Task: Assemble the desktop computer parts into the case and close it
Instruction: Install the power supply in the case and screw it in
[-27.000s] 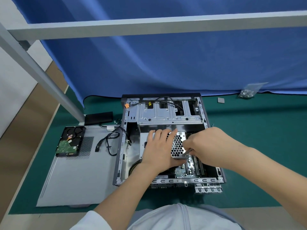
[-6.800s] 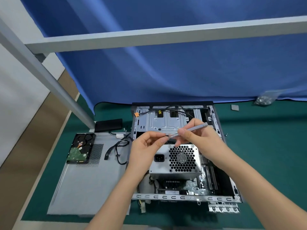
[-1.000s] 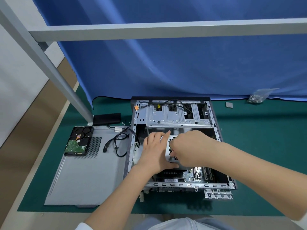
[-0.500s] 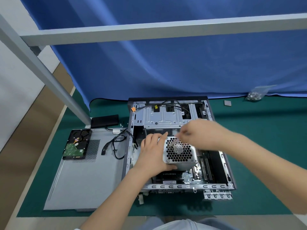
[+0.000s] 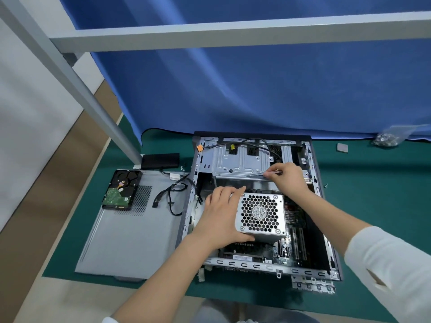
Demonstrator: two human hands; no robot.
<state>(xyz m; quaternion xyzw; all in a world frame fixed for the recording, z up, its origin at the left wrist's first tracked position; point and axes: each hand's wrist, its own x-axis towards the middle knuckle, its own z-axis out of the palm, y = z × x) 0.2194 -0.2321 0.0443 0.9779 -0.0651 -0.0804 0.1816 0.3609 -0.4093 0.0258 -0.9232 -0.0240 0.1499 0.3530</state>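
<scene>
The open computer case [image 5: 325,229] lies flat on the green mat. A silver power supply [image 5: 260,214] with a honeycomb grille sits tilted inside it, over the motherboard [image 5: 291,243]. My left hand [image 5: 221,217] rests on the supply's left part, fingers straight over its top edge and thumb along its near side. My right hand [image 5: 288,177] pinches a thin grey screwdriver [image 5: 256,175] that lies almost level above the drive cage [image 5: 240,162], its tip pointing left.
The case's side panel [image 5: 130,238] lies left of the case with a hard drive [image 5: 121,190] on its far corner. A loose black cable [image 5: 170,194] trails beside the case. A bag of screws [image 5: 386,138] and a small grey pad [image 5: 342,147] sit at the far right.
My right hand has lifted off the power supply and moved back toward the drive cage with the screwdriver. The grille is now uncovered. My left hand has stayed on the supply.
</scene>
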